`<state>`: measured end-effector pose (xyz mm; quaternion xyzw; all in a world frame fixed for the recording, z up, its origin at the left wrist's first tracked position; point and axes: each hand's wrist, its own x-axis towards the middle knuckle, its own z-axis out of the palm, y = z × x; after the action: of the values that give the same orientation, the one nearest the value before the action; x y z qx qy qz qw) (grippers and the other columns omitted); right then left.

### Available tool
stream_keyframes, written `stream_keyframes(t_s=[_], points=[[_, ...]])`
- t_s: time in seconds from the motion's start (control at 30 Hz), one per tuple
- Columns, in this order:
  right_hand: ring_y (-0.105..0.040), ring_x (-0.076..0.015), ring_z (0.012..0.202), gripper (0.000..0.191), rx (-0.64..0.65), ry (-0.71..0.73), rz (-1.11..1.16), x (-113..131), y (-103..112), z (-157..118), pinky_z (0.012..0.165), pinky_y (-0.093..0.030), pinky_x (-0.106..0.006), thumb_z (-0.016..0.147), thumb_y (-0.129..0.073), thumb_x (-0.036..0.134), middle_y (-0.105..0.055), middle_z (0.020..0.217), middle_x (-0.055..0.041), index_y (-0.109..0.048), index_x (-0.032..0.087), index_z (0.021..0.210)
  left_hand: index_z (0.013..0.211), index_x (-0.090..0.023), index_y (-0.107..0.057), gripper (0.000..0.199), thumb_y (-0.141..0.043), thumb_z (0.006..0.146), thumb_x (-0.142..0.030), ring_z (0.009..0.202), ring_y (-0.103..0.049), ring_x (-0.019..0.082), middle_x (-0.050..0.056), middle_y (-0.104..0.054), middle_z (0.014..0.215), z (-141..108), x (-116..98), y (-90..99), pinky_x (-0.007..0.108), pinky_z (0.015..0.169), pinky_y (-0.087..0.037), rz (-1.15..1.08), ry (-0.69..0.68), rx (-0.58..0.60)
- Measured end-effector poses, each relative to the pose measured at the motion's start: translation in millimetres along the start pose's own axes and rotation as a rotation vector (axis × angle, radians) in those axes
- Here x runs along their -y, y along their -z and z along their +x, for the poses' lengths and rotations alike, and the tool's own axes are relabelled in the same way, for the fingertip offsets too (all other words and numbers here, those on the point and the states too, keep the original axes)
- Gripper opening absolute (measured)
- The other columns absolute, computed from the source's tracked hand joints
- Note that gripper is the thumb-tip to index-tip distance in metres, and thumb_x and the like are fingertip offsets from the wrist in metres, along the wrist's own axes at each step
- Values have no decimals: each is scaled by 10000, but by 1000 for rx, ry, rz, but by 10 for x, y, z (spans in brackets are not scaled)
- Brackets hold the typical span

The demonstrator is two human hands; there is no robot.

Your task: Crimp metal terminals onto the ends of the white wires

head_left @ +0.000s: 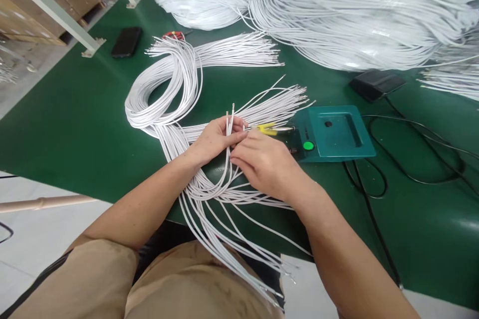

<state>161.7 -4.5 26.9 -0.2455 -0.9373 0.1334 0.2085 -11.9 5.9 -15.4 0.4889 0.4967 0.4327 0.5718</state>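
Observation:
My left hand [217, 138] is closed around a few white wires [227, 154], whose bare tips stick up past the thumb. Against it, my right hand [264, 159] has its fingers pinched together at the wires, though the fingertips are partly hidden. A coiled bundle of white wires [136, 97] lies to the left, and its loose ends pass under both forearms and hang over the table's front edge. Just beyond my right hand, a yellow piece with a metal rod [267, 128] touches the teal bench device [368, 134], which has a green button [308, 146].
A large heap of white wires [337, 14] covers the back of the green table [67, 124]. A black phone-like object [126, 42] and red-handled pliers [174, 35] lie at the back left. On the right are a black pedal-like box [376, 83] and black cables [419, 166].

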Motion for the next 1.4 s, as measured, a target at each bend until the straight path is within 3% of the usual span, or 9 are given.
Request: stream_keyframes(t_s=[0.13, 0.23, 0.3, 0.43, 0.57, 0.7, 1.07, 1.3, 1.4], points=[[-605, -215, 794, 304, 269, -220, -27, 121, -29, 47, 735, -431, -337, 954, -486, 231, -704, 803, -125, -721, 132, 789, 998, -155, -691, 385, -795, 709, -386, 778, -603, 114, 44, -683, 953, -35, -70, 62, 243, 729, -486, 69, 34, 41], [-576, -147, 601, 301, 459, -456, 246, 74, 70, 39, 594, -379, -276, 934, -500, 246, -695, 699, -60, -696, 174, 718, 1068, -173, -706, 404, -766, 747, -411, 837, -619, 134, 50, -694, 957, -70, -125, 118, 265, 787, -482, 152, 63, 144], [-553, -110, 528, 305, 386, -575, 442, 0, 145, 23, 564, -377, -247, 915, -510, 251, -677, 626, -14, -660, 183, 658, 1111, -177, -703, 427, -750, 764, -421, 826, -621, 134, 42, -692, 911, -83, -145, 136, 275, 801, -480, 167, 78, 202], [-507, -79, 419, 317, 60, -775, 580, -99, 210, 8, 490, -391, -218, 891, -530, 322, -628, 544, 15, -613, 176, 622, 1205, -183, -663, 527, -786, 734, -385, 772, -616, 108, 22, -684, 891, -87, -141, 126, 273, 800, -487, 127, 83, 212], [-495, -76, 378, 332, -10, -816, 649, -78, 159, 33, 432, -397, -208, 871, -562, 399, -584, 513, 27, -597, 175, 629, 1253, -168, -621, 642, -842, 665, -302, 868, -676, 154, 57, -720, 973, -89, -119, 89, 319, 871, -525, -6, 119, 232], [-495, -80, 376, 182, -63, -856, 687, -75, 118, 56, 415, -411, -208, 825, -629, 357, -609, 549, 40, -640, 185, 767, 1284, -156, -592, 688, -848, 652, -244, 897, -710, 171, 70, -736, 985, -96, -123, 48, 327, 889, -552, -78, 156, 231], [-453, -53, 390, 276, -172, -857, 1002, -153, 83, 68, 382, -359, -187, 734, -755, 404, -605, 558, 37, -658, 149, 770, 1274, -176, -555, 595, -790, 741, -296, 786, -720, 158, 37, -713, 874, -109, -99, -2, 178, 572, -488, -104, 70, 196], [-447, -49, 442, 190, -503, -872, 1158, -157, -17, 83, 432, -465, -201, 787, -696, 336, -582, 639, 33, -649, 160, 734, 1251, -184, -555, 578, -786, 736, -312, 736, -706, 144, 24, -694, 842, -134, -159, -32, 167, 510, -422, -35, 54, 160], [-456, -57, 439, 309, -477, -916, 1119, -159, -16, 89, 425, -495, -222, 797, -686, 471, -588, 662, 24, -654, 164, 787, 1254, -178, -544, 587, -783, 734, -308, 738, -705, 149, 19, -689, 821, -141, -180, -40, 172, 515, -428, -7, 53, 140]])
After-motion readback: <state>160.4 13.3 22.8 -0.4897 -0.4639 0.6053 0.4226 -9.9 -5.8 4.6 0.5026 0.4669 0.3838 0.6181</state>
